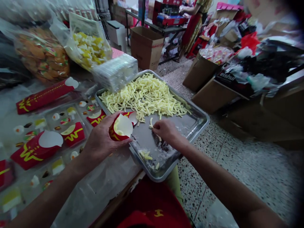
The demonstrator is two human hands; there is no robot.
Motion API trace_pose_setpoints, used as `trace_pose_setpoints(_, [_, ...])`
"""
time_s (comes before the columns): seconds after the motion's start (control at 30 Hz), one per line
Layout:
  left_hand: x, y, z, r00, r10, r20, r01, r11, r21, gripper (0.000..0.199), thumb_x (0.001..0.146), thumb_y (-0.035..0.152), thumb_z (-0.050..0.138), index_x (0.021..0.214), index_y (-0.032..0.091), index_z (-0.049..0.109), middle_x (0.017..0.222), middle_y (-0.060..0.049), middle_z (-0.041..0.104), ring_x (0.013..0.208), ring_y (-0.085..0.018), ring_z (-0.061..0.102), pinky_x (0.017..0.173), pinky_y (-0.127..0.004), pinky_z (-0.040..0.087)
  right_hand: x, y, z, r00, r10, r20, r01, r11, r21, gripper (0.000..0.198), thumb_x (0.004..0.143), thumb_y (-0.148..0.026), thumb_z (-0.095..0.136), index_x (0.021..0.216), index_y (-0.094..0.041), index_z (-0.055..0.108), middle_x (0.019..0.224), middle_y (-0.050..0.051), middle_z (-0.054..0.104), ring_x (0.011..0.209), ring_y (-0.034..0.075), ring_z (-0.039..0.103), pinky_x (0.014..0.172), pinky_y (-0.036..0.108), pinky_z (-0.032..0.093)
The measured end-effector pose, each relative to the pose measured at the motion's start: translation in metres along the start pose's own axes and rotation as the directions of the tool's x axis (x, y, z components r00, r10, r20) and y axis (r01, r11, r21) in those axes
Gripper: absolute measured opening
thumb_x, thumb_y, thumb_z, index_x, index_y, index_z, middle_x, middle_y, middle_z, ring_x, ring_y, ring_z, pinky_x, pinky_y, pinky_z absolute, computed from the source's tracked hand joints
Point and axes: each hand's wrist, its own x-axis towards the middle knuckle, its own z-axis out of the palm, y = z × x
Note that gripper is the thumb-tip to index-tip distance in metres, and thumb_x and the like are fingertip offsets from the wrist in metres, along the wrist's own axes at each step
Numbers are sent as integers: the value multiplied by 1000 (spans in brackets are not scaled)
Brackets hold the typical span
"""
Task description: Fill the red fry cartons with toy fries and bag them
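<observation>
My left hand (102, 136) is wrapped round a small red fry carton (121, 127), tilted with its white inside facing up and some pale pieces in it. Over the metal tray (201, 122), my right hand (166, 129) pinches a pale yellow stick shaped like a French fry (151, 123). A large heap of the same fry-shaped sticks (144, 95) covers the far half of the tray. A few loose bits (145, 155) lie near its front corner. Another red carton (132, 116) sits partly hidden behind the held one.
At left, flat red cartons (35, 148) rest on clear blister trays with small toy-like pieces. Bags of yellow-and-white pieces (90, 49) and orange pieces (42, 53) stand behind, beside stacked clear plastic boxes (116, 71). Cardboard boxes (146, 47) and a person (194, 25) are beyond.
</observation>
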Motion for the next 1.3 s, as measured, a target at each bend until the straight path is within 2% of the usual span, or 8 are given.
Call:
trace_pose_setpoints(0.17, [0, -6, 8, 1000, 2, 29, -2, 1000, 11, 93, 64, 59, 84, 143, 23, 50, 139, -12, 61, 125, -34, 60, 111, -51, 47, 1, 19, -1, 998, 60, 12, -61, 977, 205, 11, 65, -16, 73, 74, -18, 78, 62, 0, 68, 56, 11, 55, 54, 24, 33])
trace_pose_setpoints(0.4, [-4, -8, 16, 999, 18, 33, -18, 1000, -5, 90, 64, 54, 86, 143, 26, 51, 141, -11, 60, 127, -35, 58, 112, -53, 46, -9, 51, -20, 992, 19, -124, 29, 928, 371, 14, 70, -16, 71, 81, -16, 79, 64, -1, 70, 58, 11, 59, 57, 21, 41])
trace_pose_setpoints(0.6, [1, 2, 23, 994, 90, 57, -91, 996, 16, 90, 66, 51, 86, 144, 24, 49, 141, -10, 60, 127, -32, 59, 112, -48, 47, 6, 58, -42, 967, -253, -37, 255, 958, 134, 22, 93, -24, 60, 102, -20, 79, 87, 5, 77, 72, 13, 65, 66, 24, 42])
trace_pose_setpoints(0.7, [3, 7, 20, 998, 45, 35, -46, 998, 47, 90, 66, 54, 85, 144, 25, 50, 140, -8, 61, 125, -32, 60, 112, -47, 47, 23, 58, -49, 914, -401, 63, 406, 895, -184, 28, 91, -12, 53, 101, -21, 78, 100, 7, 75, 75, 13, 62, 62, 26, 35])
trace_pose_setpoints(0.77, [4, 8, 17, 1000, 3, 23, -5, 997, 77, 92, 65, 57, 85, 144, 25, 50, 138, -8, 62, 122, -32, 62, 111, -48, 47, 30, 56, -51, 887, -444, 127, 461, 844, -274, 22, 87, -12, 56, 90, -19, 77, 100, 7, 73, 73, 14, 59, 58, 28, 31])
trace_pose_setpoints(0.9, [6, 9, 11, 999, -39, 2, 39, 996, 83, 94, 62, 63, 84, 142, 24, 52, 134, -10, 65, 119, -33, 64, 110, -49, 48, 34, 37, -50, 853, -521, 36, 521, 846, -112, 11, 82, -20, 65, 87, -21, 74, 107, 4, 71, 88, 16, 60, 70, 27, 38])
trace_pose_setpoints(1.03, [5, 11, 7, 999, -48, -5, 48, 997, 59, 96, 61, 65, 84, 142, 24, 52, 133, -10, 65, 117, -33, 64, 108, -49, 49, 26, 8, -53, 774, -595, 215, 617, 785, -49, 9, 78, -15, 68, 80, -22, 72, 104, 2, 72, 98, 19, 58, 81, 29, 40])
trace_pose_setpoints(1.3, [0, 13, 2, 997, -69, -15, 71, 993, 91, 94, 62, 63, 83, 142, 24, 52, 134, -10, 64, 117, -35, 64, 107, -53, 50, 2, -6, -39, 825, -512, 239, 560, 798, -224, 14, 83, -7, 62, 82, -18, 71, 94, 9, 72, 86, 20, 59, 70, 31, 39])
